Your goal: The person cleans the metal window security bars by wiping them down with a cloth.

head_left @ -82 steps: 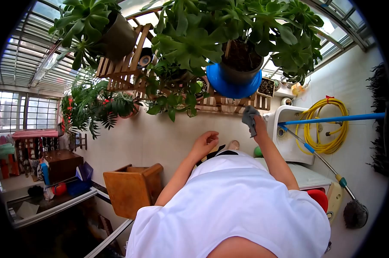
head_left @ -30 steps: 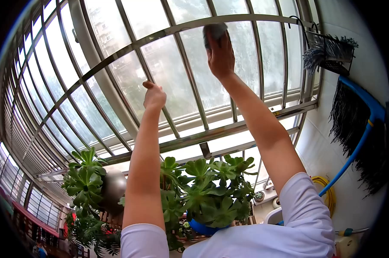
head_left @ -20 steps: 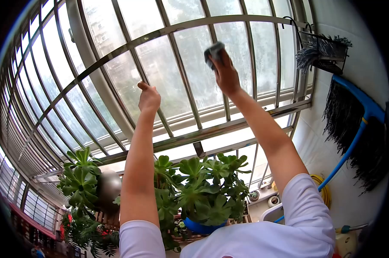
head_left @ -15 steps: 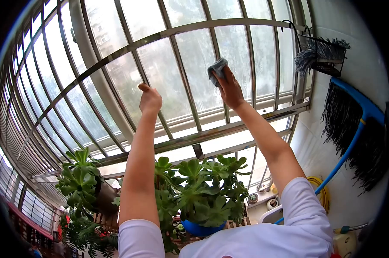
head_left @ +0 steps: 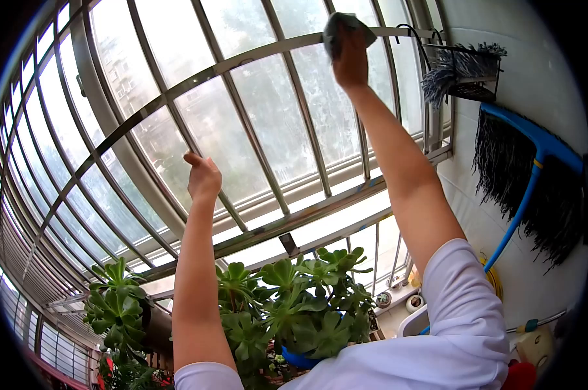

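My left hand (head_left: 205,177) is closed round one of the upright metal bars (head_left: 247,123) of the window grille, with its thumb pointing left. Higher up and to the right, my right hand (head_left: 351,62) holds a grey cloth (head_left: 339,31) against the grille, where the curved horizontal rail (head_left: 268,49) meets an upright bar. The cloth hides part of the rail and the fingertips. Behind the bars is a hazy window pane (head_left: 268,97).
Below the grille stand leafy succulents (head_left: 307,305), and another potted succulent (head_left: 115,309) is at the left. On the right wall hang a wire basket with a grey brush head (head_left: 469,71) and a blue-handled black mop (head_left: 515,175).
Since half a second ago, my right hand and the cloth have moved up from the pane area to the curved rail. The view has shifted; my left hand keeps its hold on the bar.
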### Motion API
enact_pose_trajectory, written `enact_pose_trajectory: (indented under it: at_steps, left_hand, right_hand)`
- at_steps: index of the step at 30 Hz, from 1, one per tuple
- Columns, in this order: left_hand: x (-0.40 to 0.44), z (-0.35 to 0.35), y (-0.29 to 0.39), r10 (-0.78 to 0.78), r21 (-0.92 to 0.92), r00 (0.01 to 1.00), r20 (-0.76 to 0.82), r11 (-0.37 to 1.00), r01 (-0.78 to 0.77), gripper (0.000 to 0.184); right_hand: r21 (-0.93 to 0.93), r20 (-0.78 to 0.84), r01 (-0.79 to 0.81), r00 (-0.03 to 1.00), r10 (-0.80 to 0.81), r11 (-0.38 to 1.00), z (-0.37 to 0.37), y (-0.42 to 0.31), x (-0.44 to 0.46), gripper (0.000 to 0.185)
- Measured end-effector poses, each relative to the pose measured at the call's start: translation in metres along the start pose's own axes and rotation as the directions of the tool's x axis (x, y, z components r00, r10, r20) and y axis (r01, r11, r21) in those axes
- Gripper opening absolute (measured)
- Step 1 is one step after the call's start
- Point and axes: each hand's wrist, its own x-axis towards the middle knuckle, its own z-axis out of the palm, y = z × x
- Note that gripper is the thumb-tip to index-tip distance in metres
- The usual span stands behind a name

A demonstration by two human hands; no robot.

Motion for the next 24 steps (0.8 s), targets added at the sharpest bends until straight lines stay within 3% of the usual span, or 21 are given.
enact_pose_trajectory:
  at_steps: [1, 3, 4, 9, 11, 13, 16, 19, 21, 23, 24]
  left_hand:
    - [0.001, 0.003, -0.002, 0.016, 0.017, 0.999, -0.039, 1.0, -0.015, 0.057]
    - [0.003, 0.01, -0.006, 0.039, 0.03, 0.997, -0.07, 0.999, -0.037, 0.057]
    - [0.005, 0.012, -0.009, 0.054, 0.033, 0.994, -0.093, 0.998, -0.052, 0.057]
    - [0.002, 0.015, -0.008, 0.091, 0.019, 0.976, -0.197, 0.996, -0.089, 0.046]
    - [0.005, 0.015, -0.008, 0.08, 0.031, 0.98, -0.182, 0.997, -0.076, 0.044]
    - [0.003, 0.014, -0.006, 0.062, 0.041, 0.984, -0.167, 0.998, -0.056, 0.043]
    - [0.003, 0.019, -0.007, 0.079, 0.066, 0.971, -0.225, 0.996, -0.065, 0.042]
    - [0.005, 0.023, -0.01, 0.111, 0.081, 0.954, -0.278, 0.993, -0.091, 0.039]
    - [0.009, 0.026, -0.013, 0.121, 0.089, 0.951, -0.283, 0.991, -0.1, 0.038]
    - [0.008, 0.025, -0.009, 0.115, 0.101, 0.955, -0.274, 0.991, -0.09, 0.036]
    - [0.007, 0.021, -0.006, 0.088, 0.093, 0.965, -0.248, 0.993, -0.067, 0.036]
  right_hand:
    - [-0.012, -0.005, 0.014, 1.0, -0.014, 1.0, -0.003, 0.017, 0.006, 0.049]
    - [0.082, 0.057, -0.21, 0.977, 0.206, 0.974, -0.008, 0.034, 0.009, 0.053]
    - [0.041, -0.012, -0.248, 0.969, 0.249, 0.968, -0.005, 0.036, 0.011, 0.052]
    - [0.008, 0.129, -0.137, 0.982, 0.135, 0.991, -0.016, 0.012, -0.006, 0.06]
    - [-0.1, 0.201, -0.209, 0.953, 0.226, 0.973, -0.016, 0.033, -0.006, 0.057]
    - [-0.199, 0.019, -0.289, 0.954, 0.299, 0.936, -0.015, 0.057, -0.004, 0.056]
    - [-0.33, 0.174, -0.458, 0.83, 0.531, 0.825, -0.031, 0.074, -0.02, 0.054]
    - [-0.425, 0.269, -0.387, 0.809, 0.523, 0.818, -0.047, 0.09, -0.057, 0.05]
    - [-0.371, 0.142, -0.281, 0.925, 0.353, 0.885, -0.065, 0.094, -0.109, 0.046]
    - [-0.342, 0.189, -0.314, 0.9, 0.393, 0.886, -0.099, 0.075, -0.153, 0.042]
    - [-0.374, 0.242, -0.385, 0.838, 0.49, 0.844, -0.114, 0.068, -0.179, 0.043]
